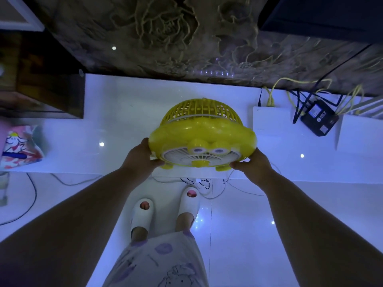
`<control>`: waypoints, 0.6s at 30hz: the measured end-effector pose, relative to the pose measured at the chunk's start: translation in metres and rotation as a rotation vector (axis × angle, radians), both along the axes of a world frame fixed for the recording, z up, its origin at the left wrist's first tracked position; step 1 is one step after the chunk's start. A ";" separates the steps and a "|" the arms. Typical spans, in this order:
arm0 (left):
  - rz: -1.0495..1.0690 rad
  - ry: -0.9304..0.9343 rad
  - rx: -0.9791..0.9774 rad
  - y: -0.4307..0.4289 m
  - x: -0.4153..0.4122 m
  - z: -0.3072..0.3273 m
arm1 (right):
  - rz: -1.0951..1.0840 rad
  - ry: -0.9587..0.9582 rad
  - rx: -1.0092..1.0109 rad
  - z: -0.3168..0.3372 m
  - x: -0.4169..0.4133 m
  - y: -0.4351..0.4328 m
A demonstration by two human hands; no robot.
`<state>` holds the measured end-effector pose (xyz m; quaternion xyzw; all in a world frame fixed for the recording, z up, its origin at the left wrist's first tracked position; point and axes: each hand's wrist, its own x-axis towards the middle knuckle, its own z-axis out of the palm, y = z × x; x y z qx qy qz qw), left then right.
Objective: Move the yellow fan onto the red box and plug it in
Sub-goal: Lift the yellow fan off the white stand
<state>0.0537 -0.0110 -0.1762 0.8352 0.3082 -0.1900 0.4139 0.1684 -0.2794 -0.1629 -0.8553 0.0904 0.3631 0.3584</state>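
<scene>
The yellow fan [202, 133] is a round plastic fan with cartoon eyes and a white front grille. It is at the front edge of the glossy white low shelf [124, 121], tilted with its grille facing down toward me. My left hand [143, 155] grips its left rim and my right hand [253, 165] grips its right rim. Whether its feet touch the shelf I cannot tell. A thin cord [232, 188] hangs below it over the floor. No red box shows clearly; a red and white patterned box or bag [19, 147] sits at the far left.
A white router [271, 121] and a black device [320, 119] with yellow and black cables lie on the shelf at the right. A dark wooden cabinet [47, 92] stands at the left. Loose cables [31, 199] trail on the white floor beside my slippered feet [165, 208].
</scene>
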 end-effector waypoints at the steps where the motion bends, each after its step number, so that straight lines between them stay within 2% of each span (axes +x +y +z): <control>1: -0.017 -0.008 -0.001 0.001 -0.004 0.001 | 0.009 0.013 0.011 0.003 0.002 -0.001; 7: -0.062 -0.014 0.011 0.015 -0.022 0.017 | 0.099 0.071 -0.016 0.028 0.001 0.007; 11: -0.061 -0.019 0.007 0.030 -0.032 0.042 | 0.070 0.067 0.024 0.059 -0.009 0.022; 18: -0.132 -0.149 0.029 0.071 -0.040 0.132 | 0.049 -0.015 0.145 0.145 -0.035 0.054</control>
